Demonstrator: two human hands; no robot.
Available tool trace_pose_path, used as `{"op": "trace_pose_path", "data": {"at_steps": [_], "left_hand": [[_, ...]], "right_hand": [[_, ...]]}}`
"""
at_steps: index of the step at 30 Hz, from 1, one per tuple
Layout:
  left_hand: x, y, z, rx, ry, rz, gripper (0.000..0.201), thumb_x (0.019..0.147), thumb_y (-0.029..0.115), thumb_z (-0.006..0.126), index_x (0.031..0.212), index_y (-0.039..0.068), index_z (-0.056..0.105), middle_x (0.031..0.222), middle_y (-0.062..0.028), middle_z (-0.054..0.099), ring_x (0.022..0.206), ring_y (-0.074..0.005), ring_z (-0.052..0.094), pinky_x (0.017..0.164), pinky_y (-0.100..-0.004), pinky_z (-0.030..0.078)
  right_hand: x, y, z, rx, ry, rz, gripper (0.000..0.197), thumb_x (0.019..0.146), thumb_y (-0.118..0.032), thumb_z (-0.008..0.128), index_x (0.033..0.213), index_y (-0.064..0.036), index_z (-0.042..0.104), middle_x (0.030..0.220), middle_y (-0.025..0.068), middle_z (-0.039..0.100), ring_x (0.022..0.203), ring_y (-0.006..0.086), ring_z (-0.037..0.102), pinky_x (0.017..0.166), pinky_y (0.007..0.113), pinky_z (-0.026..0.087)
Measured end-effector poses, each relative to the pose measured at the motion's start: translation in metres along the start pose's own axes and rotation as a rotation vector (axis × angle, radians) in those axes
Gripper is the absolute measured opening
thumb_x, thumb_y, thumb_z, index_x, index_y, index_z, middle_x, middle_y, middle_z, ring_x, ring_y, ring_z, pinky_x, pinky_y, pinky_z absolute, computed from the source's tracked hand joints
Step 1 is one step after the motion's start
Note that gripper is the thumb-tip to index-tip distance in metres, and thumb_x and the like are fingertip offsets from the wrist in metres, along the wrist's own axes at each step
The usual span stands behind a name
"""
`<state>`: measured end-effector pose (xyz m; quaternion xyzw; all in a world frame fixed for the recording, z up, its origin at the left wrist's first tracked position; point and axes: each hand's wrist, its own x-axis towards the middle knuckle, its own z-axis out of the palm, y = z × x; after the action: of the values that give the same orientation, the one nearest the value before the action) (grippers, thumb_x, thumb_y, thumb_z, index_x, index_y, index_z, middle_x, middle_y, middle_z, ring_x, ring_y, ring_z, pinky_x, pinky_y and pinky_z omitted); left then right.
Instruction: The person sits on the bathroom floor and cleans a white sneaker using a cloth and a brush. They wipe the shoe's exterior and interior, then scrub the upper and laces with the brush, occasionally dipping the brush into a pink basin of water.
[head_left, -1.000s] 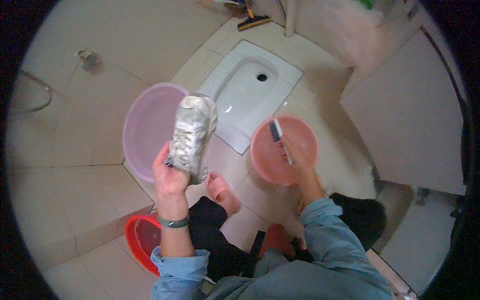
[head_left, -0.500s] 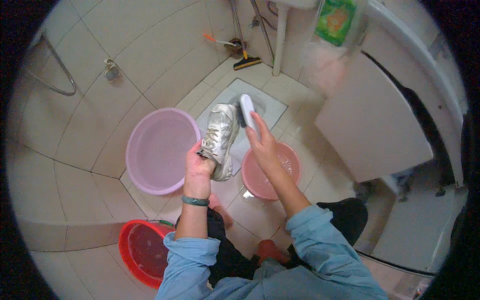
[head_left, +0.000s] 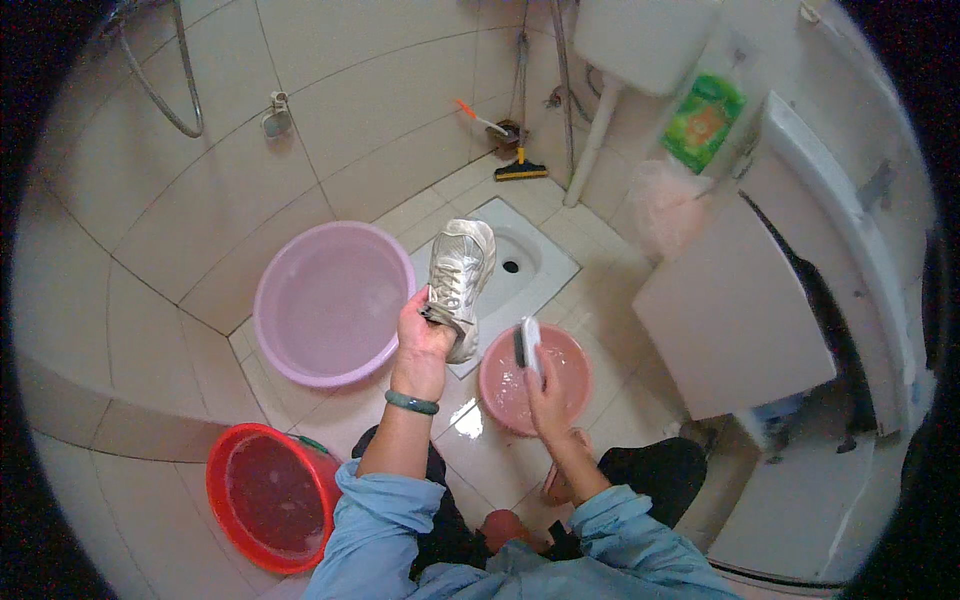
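My left hand (head_left: 424,338) grips a white-and-grey lace-up sneaker (head_left: 460,272) by its heel end, holding it up over the near edge of the squat toilet (head_left: 540,268). The sneaker's toe points away from me. My right hand (head_left: 547,395) is closed round the handle of a white scrubbing brush (head_left: 532,345) with dark bristles. The brush is above the small pink basin (head_left: 487,403), apart from the sneaker, its bristles facing left. Water with some suds shows in that basin.
A large lilac basin (head_left: 262,325) of water stands to the left. At the lower left is a red bucket (head_left: 222,500) with dark liquid. A squeegee (head_left: 521,170) leans in the far corner. White cabinet panels (head_left: 735,315) are on the right, near a hanging green packet (head_left: 703,122).
My right hand has drawn the brush away from the sneaker, toward me and down over the pink basin. My left hand still holds the sneaker. The whole view has shifted.
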<state>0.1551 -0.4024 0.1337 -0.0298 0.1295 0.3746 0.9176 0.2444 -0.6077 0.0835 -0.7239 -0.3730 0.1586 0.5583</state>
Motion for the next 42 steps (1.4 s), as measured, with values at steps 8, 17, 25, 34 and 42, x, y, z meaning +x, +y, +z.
{"op": "trace_pose_path", "data": {"at_steps": [8,17,25,34,42], "left_hand": [[-0.015,0.01,0.023,-0.006,-0.04,-0.222,0.033,0.084,0.011,0.042,0.111,-0.008,0.048,0.11,-0.0188,0.055,0.1,-0.0303,0.055,0.091,-0.0418,0.043],[-0.024,0.002,0.038,0.327,0.0,-0.008,0.025,0.086,0.01,0.045,0.102,-0.008,0.051,0.098,-0.0153,0.059,0.086,-0.0238,0.06,0.074,-0.0335,0.051],[-0.01,0.009,0.03,0.502,0.11,0.094,0.023,0.082,0.003,0.048,0.1,-0.01,0.051,0.093,-0.0148,0.058,0.079,-0.0231,0.061,0.066,-0.0328,0.051],[-0.018,-0.007,0.038,0.613,0.169,0.072,0.018,0.076,0.001,0.053,0.09,-0.01,0.054,0.084,-0.0141,0.059,0.071,-0.0218,0.06,0.062,-0.0321,0.05],[-0.012,-0.001,0.032,0.473,0.079,0.063,0.018,0.077,0.003,0.053,0.089,-0.011,0.056,0.084,-0.015,0.06,0.073,-0.0223,0.061,0.063,-0.032,0.051]], "right_hand": [[0.073,-0.123,-0.013,-0.055,0.023,-0.196,0.04,0.086,-0.013,0.052,0.125,-0.0058,0.045,0.123,0.0135,0.048,0.113,0.0222,0.046,0.094,0.03,0.035],[0.104,-0.12,-0.017,-0.207,-0.023,-0.305,0.038,0.085,-0.018,0.053,0.121,-0.0092,0.049,0.108,0.0172,0.056,0.095,0.0279,0.057,0.081,0.033,0.044],[0.119,-0.114,-0.016,-0.421,-0.136,-0.264,0.037,0.083,-0.024,0.054,0.12,-0.0162,0.051,0.095,0.0167,0.058,0.084,0.0303,0.058,0.073,0.036,0.046],[0.144,-0.153,-0.009,-0.289,-0.174,-0.08,0.038,0.084,-0.027,0.053,0.121,-0.0176,0.051,0.103,0.0185,0.057,0.087,0.0267,0.059,0.074,0.033,0.045],[0.099,-0.106,-0.04,-0.203,-0.114,-0.245,0.038,0.085,-0.02,0.055,0.121,-0.0107,0.05,0.118,0.0152,0.053,0.106,0.0236,0.053,0.087,0.031,0.041]]}}
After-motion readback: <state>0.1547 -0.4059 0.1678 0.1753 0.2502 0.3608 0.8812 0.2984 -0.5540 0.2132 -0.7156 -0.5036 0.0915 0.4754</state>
